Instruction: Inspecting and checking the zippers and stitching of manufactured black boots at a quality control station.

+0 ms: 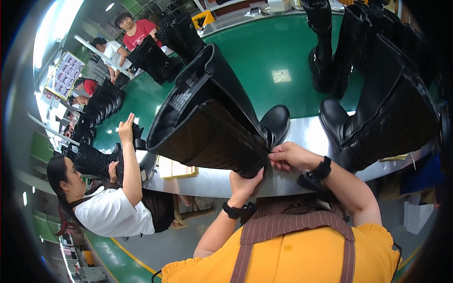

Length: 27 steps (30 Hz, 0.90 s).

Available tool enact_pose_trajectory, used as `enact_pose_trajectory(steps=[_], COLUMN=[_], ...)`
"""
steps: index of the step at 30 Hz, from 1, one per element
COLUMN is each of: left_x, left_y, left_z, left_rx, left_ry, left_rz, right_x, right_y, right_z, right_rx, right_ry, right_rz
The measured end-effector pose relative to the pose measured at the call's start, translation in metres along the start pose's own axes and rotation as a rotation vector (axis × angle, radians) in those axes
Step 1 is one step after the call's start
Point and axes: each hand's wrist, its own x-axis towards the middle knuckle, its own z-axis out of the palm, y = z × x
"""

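Observation:
A tall black leather boot (222,137) stands in front of me on the metal edge of the bench, its wide shaft leaning to the left and its toe pointing away. My left hand (246,185) is wrapped round the back of the boot near the ankle and heel. At the ankle's right side, my right hand (290,155) has thumb and fingers pinched together against the boot. Whatever small part lies between those fingertips is too small to make out. To the right, a second tall black boot (384,111) stands on the same metal edge.
A green work surface (219,40) extends beyond the metal edge (212,181). More black boots (325,47) stand at the far right and along the left. A stack of yellowish paper (174,167) lies left of my boot. A co-worker in white (113,212) sits close on the left, one arm raised.

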Motion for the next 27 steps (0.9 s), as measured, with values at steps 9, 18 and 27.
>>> enact_pose_trajectory(steps=[9,18,27], left_x=[-0.008,-0.004,0.006], left_y=[0.003,0.015,0.087], left_z=[0.006,0.010,0.018], left_rx=[0.112,0.003,-0.134], left_ry=[-0.004,-0.015,0.518], left_rz=[0.003,-0.088,1.075], right_x=[-0.103,-0.118,-0.293], right_y=[-0.181,-0.088,-0.114], right_z=[0.055,0.038,0.020], right_rx=[0.333,-0.538,-1.625], right_ry=[-0.143,0.428,1.819], right_rz=[-0.561,-0.884,-0.791])
